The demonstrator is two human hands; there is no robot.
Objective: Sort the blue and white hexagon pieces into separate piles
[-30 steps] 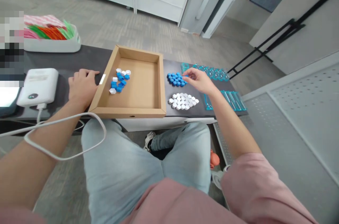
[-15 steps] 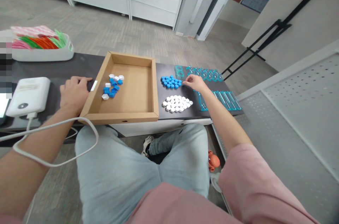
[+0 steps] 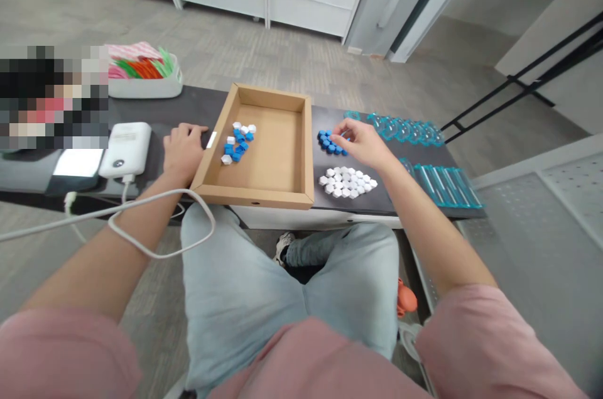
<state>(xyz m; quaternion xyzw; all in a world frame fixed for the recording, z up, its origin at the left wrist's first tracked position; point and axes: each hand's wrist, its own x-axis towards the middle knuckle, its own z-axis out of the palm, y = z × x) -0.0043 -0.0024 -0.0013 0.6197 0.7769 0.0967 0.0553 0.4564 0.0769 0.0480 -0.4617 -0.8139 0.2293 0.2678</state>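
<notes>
- Under the right hand (image 3: 365, 142) sits the group of blue pieces (image 3: 325, 140), packed together on the dark table (image 3: 202, 100); fingers hide part of it, so its full outline doesn't show
- Right hand: thumb and index drawn close together at the group; can't tell if a piece is pinched between them
- Change: half a second ago those fingertips were at the group's right end, now they reach in over it; the whole view also swung, so most of the apparent shift is camera
- Meaning, my read: work is centred on the blue group, and the white pieces (image 3: 346, 182), just nearer the body than the right hand, are left alone for now
- Left hand (image 3: 183, 147): relaxed, palm down, index stretched out, nothing seen in it; just left of the cardboard box (image 3: 273, 198), contact with its wall unclear
- Between the hands: that box, loose blue blocks (image 3: 240, 147) and white blocks (image 3: 227, 159) mixed toward the left-hand side; contents look unchanged
- Right of the right hand: teal rods (image 3: 447, 187), with teal rings (image 3: 407, 131) farther from the body
- Left of the left hand: white device (image 3: 125, 151), cable plugged in
</notes>
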